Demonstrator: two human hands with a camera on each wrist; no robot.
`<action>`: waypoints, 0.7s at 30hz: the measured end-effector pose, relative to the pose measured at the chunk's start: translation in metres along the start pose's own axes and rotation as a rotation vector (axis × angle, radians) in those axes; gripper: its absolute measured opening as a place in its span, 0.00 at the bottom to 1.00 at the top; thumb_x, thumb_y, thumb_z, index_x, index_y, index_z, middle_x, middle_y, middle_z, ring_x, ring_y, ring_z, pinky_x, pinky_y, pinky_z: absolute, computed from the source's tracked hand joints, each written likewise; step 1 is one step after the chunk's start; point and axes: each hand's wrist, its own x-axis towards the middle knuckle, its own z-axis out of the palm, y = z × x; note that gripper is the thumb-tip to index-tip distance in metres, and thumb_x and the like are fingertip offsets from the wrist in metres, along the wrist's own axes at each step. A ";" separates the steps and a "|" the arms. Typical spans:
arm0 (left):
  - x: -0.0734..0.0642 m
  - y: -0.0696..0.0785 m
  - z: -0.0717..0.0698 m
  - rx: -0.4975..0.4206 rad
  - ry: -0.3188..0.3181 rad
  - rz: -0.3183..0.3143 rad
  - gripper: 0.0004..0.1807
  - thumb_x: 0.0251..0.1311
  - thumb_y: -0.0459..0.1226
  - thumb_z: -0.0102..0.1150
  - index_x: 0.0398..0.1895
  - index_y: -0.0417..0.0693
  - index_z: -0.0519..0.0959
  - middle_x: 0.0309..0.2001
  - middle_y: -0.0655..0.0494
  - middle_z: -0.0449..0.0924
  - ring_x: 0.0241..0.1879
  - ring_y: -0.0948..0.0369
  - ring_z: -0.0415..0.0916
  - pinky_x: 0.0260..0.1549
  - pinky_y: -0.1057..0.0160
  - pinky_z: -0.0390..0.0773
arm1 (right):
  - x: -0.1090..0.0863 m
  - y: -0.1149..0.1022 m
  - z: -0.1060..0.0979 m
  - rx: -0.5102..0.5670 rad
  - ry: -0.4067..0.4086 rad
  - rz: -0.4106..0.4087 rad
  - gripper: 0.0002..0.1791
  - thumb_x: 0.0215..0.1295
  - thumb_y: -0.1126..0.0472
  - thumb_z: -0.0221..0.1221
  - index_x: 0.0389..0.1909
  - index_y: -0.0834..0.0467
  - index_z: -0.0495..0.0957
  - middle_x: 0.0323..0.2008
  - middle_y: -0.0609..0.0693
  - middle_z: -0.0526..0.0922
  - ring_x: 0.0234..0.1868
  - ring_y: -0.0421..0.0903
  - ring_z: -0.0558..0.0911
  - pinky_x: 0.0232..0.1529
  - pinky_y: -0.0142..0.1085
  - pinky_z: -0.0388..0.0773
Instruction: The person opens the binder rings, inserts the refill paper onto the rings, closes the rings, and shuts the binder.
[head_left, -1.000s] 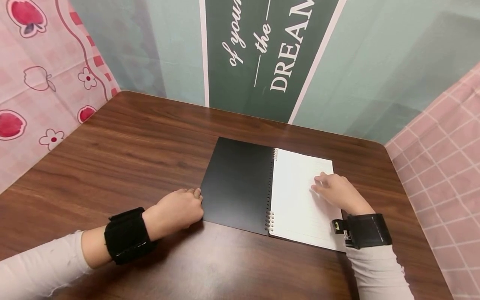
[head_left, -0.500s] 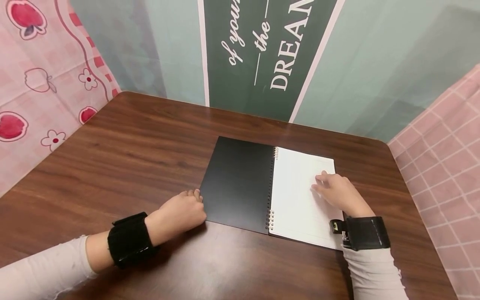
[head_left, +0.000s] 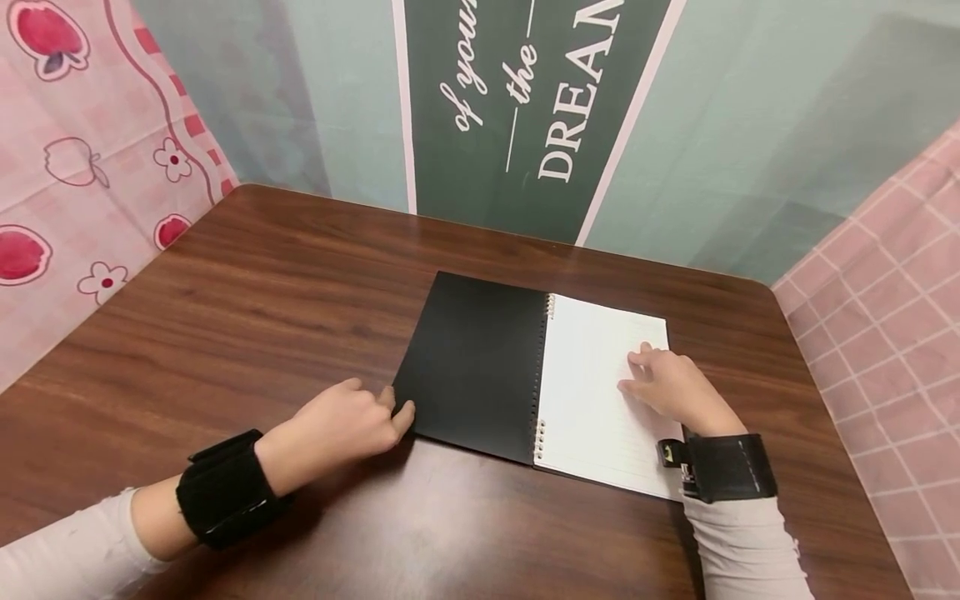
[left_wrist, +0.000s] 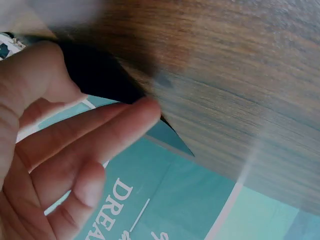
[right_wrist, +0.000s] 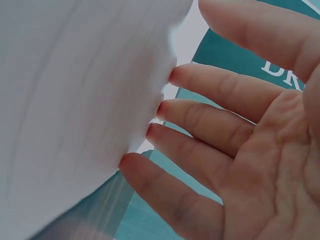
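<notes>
A spiral notebook (head_left: 600, 392) lies open on the table, with white lined pages on the right and a black cover (head_left: 472, 367) folded out to the left. At the cover's lower left corner, my left hand (head_left: 341, 425) has its thumb and fingers around the edge. In the left wrist view, the dark cover (left_wrist: 102, 75) passes between thumb and fingertips. My right hand (head_left: 671, 385) rests over the page's right half. The right wrist view shows its extended fingertips touching the white page (right_wrist: 85, 100), the thumb held apart.
The brown wooden table (head_left: 247, 308) extends on every side of the notebook. Behind it hangs a teal backdrop (head_left: 750, 142) with lettering. Pink patterned cloths (head_left: 892, 333) stand at both sides. Each wrist wears a black strap (head_left: 228, 487).
My left hand's fingers have uncurled and spread somewhat at the cover's corner, and its wrist has shifted slightly left. The right hand stays nearly still on the page.
</notes>
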 end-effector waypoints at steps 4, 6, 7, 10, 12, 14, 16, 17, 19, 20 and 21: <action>0.000 -0.002 -0.002 -0.022 0.030 0.012 0.16 0.45 0.29 0.69 0.40 0.49 0.83 0.40 0.52 0.88 0.10 0.64 0.60 0.17 0.68 0.56 | -0.001 0.000 0.001 -0.010 0.006 -0.007 0.30 0.68 0.61 0.63 0.63 0.79 0.70 0.65 0.81 0.62 0.68 0.76 0.63 0.64 0.66 0.62; 0.000 -0.002 -0.002 -0.035 0.041 0.014 0.16 0.45 0.30 0.70 0.41 0.48 0.83 0.43 0.51 0.88 0.10 0.64 0.60 0.16 0.69 0.57 | -0.001 -0.001 0.002 -0.015 0.010 -0.013 0.30 0.68 0.61 0.62 0.62 0.79 0.70 0.65 0.82 0.62 0.68 0.76 0.64 0.64 0.66 0.63; 0.000 -0.002 -0.002 -0.042 0.041 0.013 0.16 0.45 0.30 0.70 0.41 0.48 0.83 0.43 0.51 0.88 0.10 0.64 0.60 0.15 0.69 0.57 | -0.001 -0.001 0.003 -0.017 0.010 -0.015 0.30 0.68 0.61 0.62 0.62 0.79 0.70 0.65 0.82 0.62 0.67 0.76 0.64 0.64 0.66 0.63; -0.002 -0.001 -0.003 -0.066 0.036 0.002 0.16 0.46 0.30 0.70 0.41 0.48 0.82 0.44 0.50 0.88 0.09 0.64 0.57 0.12 0.69 0.58 | -0.001 -0.001 0.003 -0.020 0.008 -0.020 0.31 0.68 0.60 0.62 0.62 0.80 0.70 0.65 0.82 0.62 0.67 0.76 0.65 0.63 0.66 0.64; -0.002 -0.001 -0.004 -0.082 0.029 -0.006 0.16 0.46 0.29 0.71 0.41 0.48 0.82 0.45 0.50 0.87 0.09 0.64 0.56 0.10 0.69 0.59 | -0.001 -0.001 0.003 -0.020 0.006 -0.019 0.31 0.68 0.60 0.62 0.62 0.80 0.70 0.65 0.82 0.62 0.67 0.76 0.65 0.63 0.66 0.64; -0.003 -0.002 -0.007 -0.101 0.020 -0.015 0.17 0.45 0.27 0.72 0.41 0.47 0.82 0.46 0.49 0.87 0.08 0.64 0.56 0.09 0.68 0.60 | -0.002 -0.002 0.003 -0.020 0.007 -0.015 0.31 0.69 0.60 0.62 0.62 0.80 0.70 0.65 0.82 0.62 0.67 0.76 0.64 0.64 0.66 0.63; -0.003 -0.004 -0.010 -0.115 0.009 -0.022 0.18 0.45 0.27 0.73 0.42 0.47 0.82 0.47 0.49 0.87 0.08 0.64 0.57 0.09 0.68 0.63 | -0.002 -0.002 0.003 -0.020 0.007 -0.012 0.31 0.69 0.59 0.62 0.63 0.80 0.69 0.65 0.82 0.62 0.67 0.76 0.64 0.64 0.66 0.63; -0.003 -0.005 -0.012 -0.125 0.005 -0.025 0.19 0.45 0.26 0.74 0.42 0.46 0.82 0.47 0.49 0.87 0.09 0.63 0.59 0.09 0.68 0.64 | -0.002 -0.002 0.003 -0.019 0.008 -0.009 0.31 0.69 0.59 0.62 0.63 0.79 0.69 0.65 0.82 0.62 0.67 0.76 0.64 0.64 0.66 0.63; -0.004 -0.007 -0.014 -0.141 -0.008 -0.024 0.19 0.46 0.26 0.75 0.42 0.46 0.82 0.47 0.49 0.87 0.09 0.62 0.62 0.10 0.68 0.67 | -0.002 -0.002 0.003 -0.022 0.009 -0.007 0.31 0.69 0.59 0.62 0.63 0.79 0.69 0.65 0.82 0.62 0.67 0.76 0.65 0.63 0.66 0.64; -0.004 -0.008 -0.014 -0.145 -0.014 -0.020 0.18 0.47 0.26 0.75 0.42 0.45 0.82 0.48 0.48 0.87 0.10 0.62 0.65 0.11 0.68 0.68 | -0.002 -0.003 0.003 -0.023 0.010 -0.006 0.31 0.69 0.59 0.62 0.63 0.79 0.70 0.65 0.82 0.62 0.67 0.76 0.65 0.63 0.66 0.64; -0.005 -0.009 -0.014 -0.153 -0.018 -0.016 0.18 0.47 0.27 0.75 0.42 0.45 0.82 0.48 0.48 0.87 0.12 0.61 0.68 0.13 0.68 0.70 | -0.002 -0.003 0.003 -0.024 0.010 -0.006 0.31 0.69 0.59 0.62 0.63 0.79 0.70 0.65 0.82 0.62 0.67 0.76 0.65 0.63 0.66 0.64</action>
